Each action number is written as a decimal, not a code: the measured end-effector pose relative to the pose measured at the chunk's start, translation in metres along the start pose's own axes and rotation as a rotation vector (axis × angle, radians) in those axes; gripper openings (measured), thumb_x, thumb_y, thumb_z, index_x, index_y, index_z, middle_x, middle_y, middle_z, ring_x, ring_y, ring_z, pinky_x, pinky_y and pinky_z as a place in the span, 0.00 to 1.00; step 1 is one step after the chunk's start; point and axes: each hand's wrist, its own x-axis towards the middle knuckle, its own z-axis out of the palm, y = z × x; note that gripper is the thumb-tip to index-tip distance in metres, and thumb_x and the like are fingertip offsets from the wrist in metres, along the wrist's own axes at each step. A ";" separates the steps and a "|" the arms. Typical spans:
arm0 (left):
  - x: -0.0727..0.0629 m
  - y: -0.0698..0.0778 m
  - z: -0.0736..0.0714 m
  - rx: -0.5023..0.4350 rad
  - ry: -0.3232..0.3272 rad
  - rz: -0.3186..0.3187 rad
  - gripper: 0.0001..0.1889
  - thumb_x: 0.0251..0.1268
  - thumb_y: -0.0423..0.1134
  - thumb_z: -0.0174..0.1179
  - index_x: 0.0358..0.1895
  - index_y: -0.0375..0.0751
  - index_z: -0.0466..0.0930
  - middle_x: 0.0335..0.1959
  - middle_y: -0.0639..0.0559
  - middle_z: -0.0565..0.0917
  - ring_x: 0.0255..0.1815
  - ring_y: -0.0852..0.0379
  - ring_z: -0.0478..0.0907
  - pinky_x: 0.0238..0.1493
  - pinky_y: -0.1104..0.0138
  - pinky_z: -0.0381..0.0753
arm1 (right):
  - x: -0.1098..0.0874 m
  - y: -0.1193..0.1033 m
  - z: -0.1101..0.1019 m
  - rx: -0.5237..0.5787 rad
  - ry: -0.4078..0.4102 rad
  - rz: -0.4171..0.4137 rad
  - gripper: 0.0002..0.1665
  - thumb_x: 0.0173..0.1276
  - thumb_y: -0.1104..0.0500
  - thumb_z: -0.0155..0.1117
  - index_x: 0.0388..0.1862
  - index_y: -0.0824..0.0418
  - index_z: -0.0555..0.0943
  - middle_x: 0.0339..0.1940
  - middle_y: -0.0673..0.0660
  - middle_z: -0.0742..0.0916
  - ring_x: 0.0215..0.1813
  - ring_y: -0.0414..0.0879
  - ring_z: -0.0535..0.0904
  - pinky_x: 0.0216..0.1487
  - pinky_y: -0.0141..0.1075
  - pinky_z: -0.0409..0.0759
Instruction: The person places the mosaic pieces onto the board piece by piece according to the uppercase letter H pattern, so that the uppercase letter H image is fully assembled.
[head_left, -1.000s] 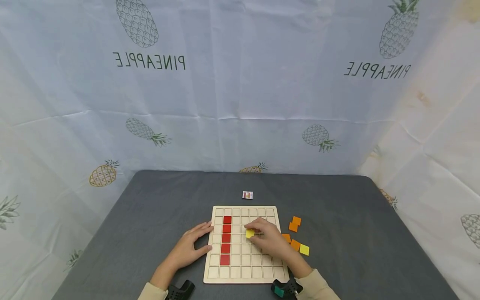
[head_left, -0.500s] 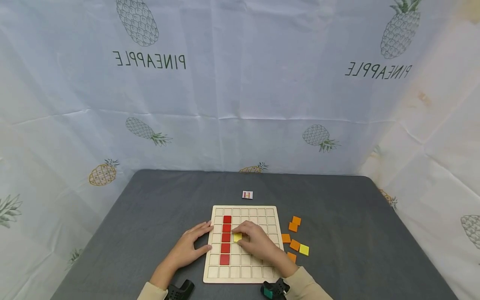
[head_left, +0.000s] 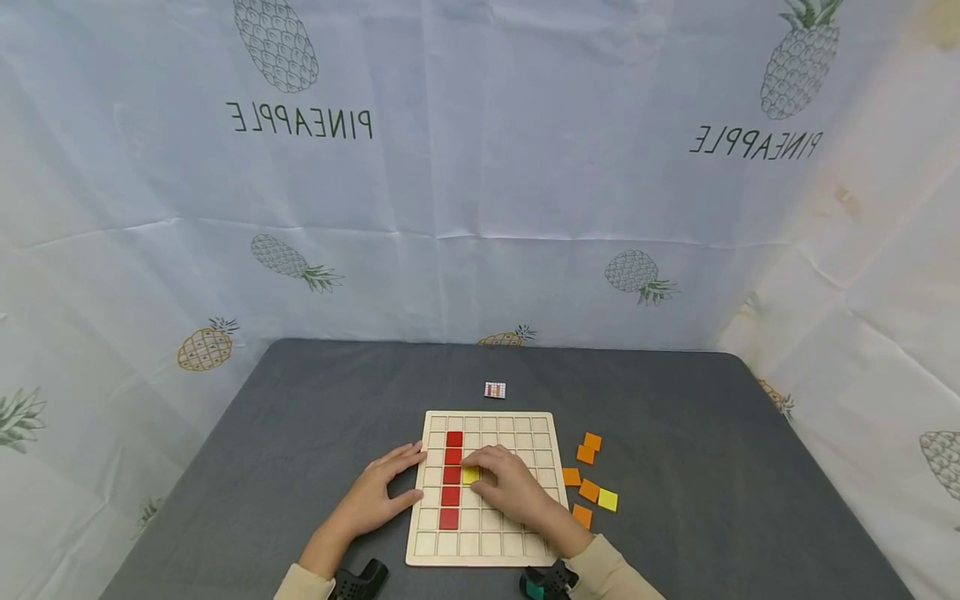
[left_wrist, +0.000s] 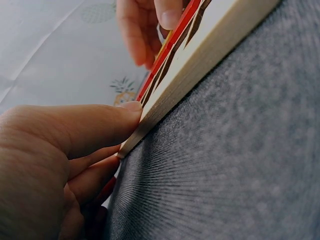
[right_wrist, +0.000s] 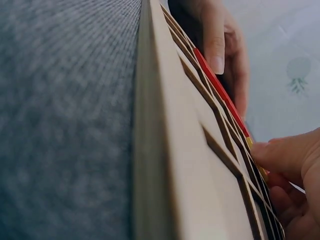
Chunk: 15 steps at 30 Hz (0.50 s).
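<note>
A pale wooden grid board (head_left: 438,546) lies on the table, with a column of several red square tiles (head_left: 451,497) in its left part. My left hand (head_left: 381,492) rests against the board's left edge; in the left wrist view the thumb (left_wrist: 107,122) touches that edge. Over the board, my right hand (head_left: 513,490) holds a yellow square tile (head_left: 470,475) between thumb and fingers, right beside the middle red tile. In the right wrist view the thumb tip (right_wrist: 265,152) meets the yellow piece at the grid. Whether the tile sits fully down in its cell is hard to tell.
Right of the board lie several loose orange tiles (head_left: 589,490), one of them touching a second yellow tile (head_left: 608,500). A small card with a coloured grid (head_left: 495,390) lies behind the board on the dark grey table (head_left: 697,467). A white pineapple-print cloth (head_left: 525,183) hangs behind.
My right hand has moved left across the board with the yellow tile, from the middle columns to the one beside the red column. The left hand has stayed put.
</note>
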 end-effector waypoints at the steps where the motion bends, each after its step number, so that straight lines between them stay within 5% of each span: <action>1: 0.000 0.000 0.000 0.003 0.004 0.002 0.30 0.59 0.55 0.62 0.64 0.47 0.74 0.68 0.54 0.71 0.70 0.46 0.65 0.63 0.41 0.63 | 0.000 0.000 0.000 0.003 0.001 0.002 0.18 0.63 0.62 0.65 0.52 0.53 0.82 0.51 0.45 0.84 0.56 0.43 0.76 0.59 0.40 0.73; 15: 0.000 0.001 0.000 -0.002 0.012 0.013 0.30 0.59 0.54 0.62 0.64 0.47 0.74 0.68 0.54 0.70 0.70 0.45 0.64 0.64 0.40 0.63 | -0.025 0.007 -0.030 0.037 0.033 0.061 0.21 0.64 0.59 0.65 0.57 0.58 0.79 0.55 0.49 0.83 0.56 0.46 0.79 0.56 0.41 0.77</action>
